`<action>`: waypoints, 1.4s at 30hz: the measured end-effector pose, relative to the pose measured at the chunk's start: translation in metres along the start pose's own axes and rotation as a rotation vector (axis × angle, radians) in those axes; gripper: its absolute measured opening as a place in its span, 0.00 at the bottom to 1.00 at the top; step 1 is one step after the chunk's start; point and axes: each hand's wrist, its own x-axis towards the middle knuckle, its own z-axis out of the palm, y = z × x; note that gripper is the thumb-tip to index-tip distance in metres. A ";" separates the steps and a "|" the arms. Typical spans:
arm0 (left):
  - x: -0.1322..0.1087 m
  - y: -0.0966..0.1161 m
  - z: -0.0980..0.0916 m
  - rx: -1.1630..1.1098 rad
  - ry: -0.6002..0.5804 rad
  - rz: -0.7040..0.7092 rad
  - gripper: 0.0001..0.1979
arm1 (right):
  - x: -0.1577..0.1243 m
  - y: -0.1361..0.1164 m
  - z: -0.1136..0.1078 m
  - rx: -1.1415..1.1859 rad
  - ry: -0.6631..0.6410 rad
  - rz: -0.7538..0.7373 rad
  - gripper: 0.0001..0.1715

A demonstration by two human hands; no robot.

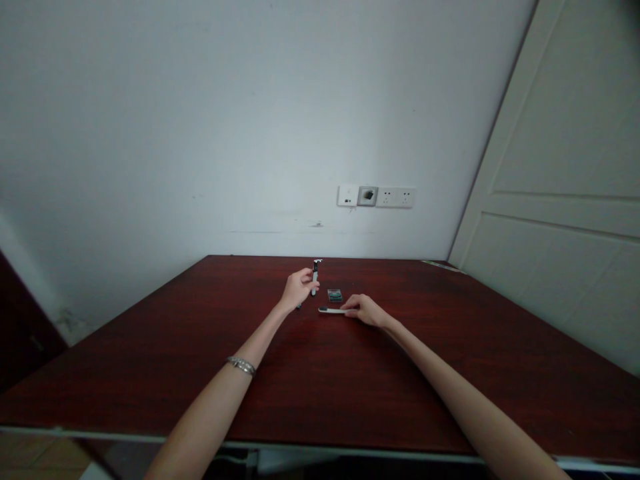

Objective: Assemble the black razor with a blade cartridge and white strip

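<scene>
Upright in the fingers of my left hand (299, 287) is a razor (315, 280) with a light grey handle, a black neck and a shiny T-shaped head at the top. Low over the table, my right hand (364, 309) pinches a slim white-handled toothbrush (332, 311) by one end; its dark head points left. Between the two hands, a small clear case (335, 295) with dark contents lies on the tabletop. A little dark object (299, 307) shows just below my left hand, mostly covered by it.
The dark red wooden table (150, 347) reaches back to a pale wall. Wall sockets (395, 197) sit above its far edge. On the right, a white panelled door (560, 200) borders the table. A bracelet (242, 365) circles my left wrist.
</scene>
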 end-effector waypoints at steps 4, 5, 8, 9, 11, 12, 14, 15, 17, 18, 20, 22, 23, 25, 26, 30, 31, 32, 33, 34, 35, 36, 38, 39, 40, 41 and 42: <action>0.000 0.001 0.001 -0.004 -0.010 -0.014 0.09 | 0.001 0.004 0.001 -0.004 -0.020 -0.051 0.14; 0.000 0.001 0.001 -0.004 -0.008 -0.013 0.09 | 0.001 0.004 0.002 -0.001 -0.021 -0.046 0.14; 0.001 -0.001 0.001 -0.016 -0.008 -0.017 0.09 | 0.000 0.003 0.002 0.017 -0.004 -0.002 0.15; 0.001 -0.002 0.001 -0.024 -0.010 -0.022 0.10 | -0.001 0.002 0.001 0.028 -0.002 0.015 0.16; 0.001 -0.002 0.001 -0.038 -0.016 -0.038 0.10 | 0.000 0.000 -0.002 0.050 0.007 0.043 0.20; 0.001 -0.001 0.001 -0.044 -0.018 -0.049 0.09 | 0.001 -0.001 -0.004 0.056 0.020 0.051 0.21; 0.000 0.001 0.001 -0.053 -0.023 -0.077 0.09 | 0.005 -0.002 -0.010 0.053 0.071 0.055 0.20; -0.001 0.003 0.001 -0.059 -0.023 -0.095 0.09 | 0.009 -0.002 -0.013 0.042 0.106 0.052 0.18; -0.002 0.005 0.001 -0.075 -0.021 -0.129 0.09 | 0.017 -0.002 -0.019 0.008 0.161 0.035 0.14; -0.002 0.006 0.001 -0.081 -0.020 -0.142 0.09 | 0.022 -0.002 -0.020 -0.015 0.174 0.025 0.12; -0.003 0.007 0.001 -0.084 -0.014 -0.160 0.09 | 0.032 0.000 -0.021 -0.069 0.168 0.002 0.12; -0.003 0.006 0.000 -0.073 -0.012 -0.166 0.09 | 0.041 0.002 -0.019 -0.125 0.140 -0.020 0.12; -0.002 0.005 0.000 -0.065 -0.011 -0.166 0.09 | 0.045 0.003 -0.016 -0.151 0.128 -0.028 0.12; -0.002 0.004 -0.001 -0.051 -0.012 -0.165 0.08 | 0.052 0.006 -0.012 -0.193 0.115 -0.037 0.11; -0.002 0.004 -0.001 -0.047 -0.014 -0.164 0.08 | 0.054 0.007 -0.009 -0.208 0.112 -0.039 0.11; -0.002 0.003 -0.001 -0.043 -0.013 -0.173 0.08 | 0.058 0.012 -0.004 -0.241 0.094 -0.039 0.11; -0.002 0.002 -0.002 -0.043 -0.009 -0.178 0.07 | 0.058 0.013 -0.004 -0.243 0.087 -0.039 0.11; -0.002 0.001 -0.002 -0.045 -0.005 -0.184 0.07 | 0.059 0.014 -0.003 -0.243 0.080 -0.039 0.11; -0.001 -0.001 -0.002 -0.046 -0.001 -0.191 0.08 | 0.060 0.015 -0.003 -0.241 0.073 -0.038 0.11; 0.000 -0.002 -0.002 -0.047 0.002 -0.197 0.08 | 0.060 0.016 -0.002 -0.239 0.066 -0.038 0.11; 0.001 -0.004 -0.003 -0.047 0.004 -0.204 0.08 | 0.061 0.017 -0.002 -0.240 0.058 -0.035 0.11; 0.002 -0.006 -0.003 -0.043 0.004 -0.208 0.08 | 0.062 0.017 -0.001 -0.243 0.051 -0.028 0.11; 0.004 -0.008 -0.003 -0.027 0.002 -0.211 0.08 | 0.063 0.017 0.001 -0.253 0.037 -0.014 0.11; 0.005 -0.009 -0.003 -0.016 0.000 -0.210 0.08 | 0.064 0.017 0.001 -0.257 0.030 -0.008 0.10; 0.006 -0.010 -0.003 -0.005 -0.004 -0.209 0.08 | 0.064 0.016 0.001 -0.259 0.023 -0.004 0.10; 0.006 -0.010 -0.002 0.007 -0.009 -0.206 0.08 | 0.064 0.016 0.001 -0.258 0.016 -0.001 0.10; 0.007 -0.011 -0.002 0.016 -0.016 -0.202 0.08 | 0.064 0.015 0.001 -0.255 0.009 0.002 0.11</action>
